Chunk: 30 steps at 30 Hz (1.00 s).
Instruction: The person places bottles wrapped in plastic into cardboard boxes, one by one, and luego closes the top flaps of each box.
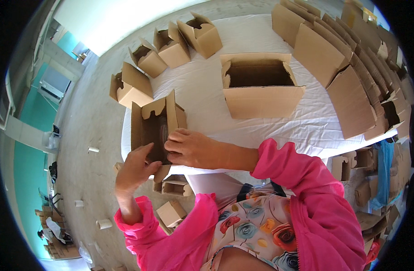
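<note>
An open brown cardboard box [173, 113] stands at the table's left front edge, its flaps raised. Its near left corner is gripped by my left hand [135, 170], the fingers reaching over the rim and the thumb outside. My right hand [191, 147] is curled over the right wall of the same box, fingertips bent toward the inside. Something narrow shows along the inner right wall, too shaded to make out. To the right, a wider open cardboard box [265, 100] sits on the white cloth [207, 90], apart from both hands.
Several small open cartons [173, 47] line the table's far left edge. Flattened cardboard boxes [322, 52] are stacked upright along the right side. Below the table edge are more small boxes [172, 213]. White rolls [104, 223] lie on the concrete floor at left.
</note>
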### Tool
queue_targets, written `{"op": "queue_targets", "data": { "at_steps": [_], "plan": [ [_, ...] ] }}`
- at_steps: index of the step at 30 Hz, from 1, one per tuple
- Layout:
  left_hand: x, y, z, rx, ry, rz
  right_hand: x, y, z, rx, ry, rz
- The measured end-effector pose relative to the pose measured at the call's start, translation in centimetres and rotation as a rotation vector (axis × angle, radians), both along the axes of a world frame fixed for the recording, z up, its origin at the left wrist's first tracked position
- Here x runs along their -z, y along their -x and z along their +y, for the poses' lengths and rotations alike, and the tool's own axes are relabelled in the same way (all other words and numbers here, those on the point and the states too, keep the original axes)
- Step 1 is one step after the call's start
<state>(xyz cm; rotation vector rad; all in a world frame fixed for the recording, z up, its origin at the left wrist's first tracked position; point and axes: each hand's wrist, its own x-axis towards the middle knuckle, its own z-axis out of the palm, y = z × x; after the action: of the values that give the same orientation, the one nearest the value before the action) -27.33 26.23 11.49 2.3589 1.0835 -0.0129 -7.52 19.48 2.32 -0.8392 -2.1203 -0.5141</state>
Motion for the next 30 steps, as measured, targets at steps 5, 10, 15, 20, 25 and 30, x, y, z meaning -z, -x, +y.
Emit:
{"op": "queue_targets", "data": {
  "at_steps": [5, 10, 15, 20, 25, 30],
  "plan": [
    [7.0, -0.7, 2.1, 0.209, -0.156, 0.398, 1.7, 2.0, -0.7, -0.079, 0.011, 0.04],
    [10.5, 0.7, 4.1, 0.211, 0.143, 0.033, 1.8, 2.6, -1.4, -0.149, 0.068, 0.102],
    [11.0, -0.5, 3.1, 0.096, -0.151, -0.032, 2.0, 2.9, -1.6, -0.107, 0.062, 0.111],
    [10.7, -1.8, 6.3, 0.066, 0.034, -0.091, 1.9, 2.4, -0.4, -0.037, 0.075, 0.09],
    [10.7, -2.8, 7.7, -0.078, 0.547, -0.237, 1.7, 2.5, 0.2, -0.019, 0.078, 0.158],
    [10.7, -2.2, 6.2, -0.135, 0.346, -0.547, 1.5, 3.0, 0.2, -0.048, 0.1, 0.181]
  ]
}}
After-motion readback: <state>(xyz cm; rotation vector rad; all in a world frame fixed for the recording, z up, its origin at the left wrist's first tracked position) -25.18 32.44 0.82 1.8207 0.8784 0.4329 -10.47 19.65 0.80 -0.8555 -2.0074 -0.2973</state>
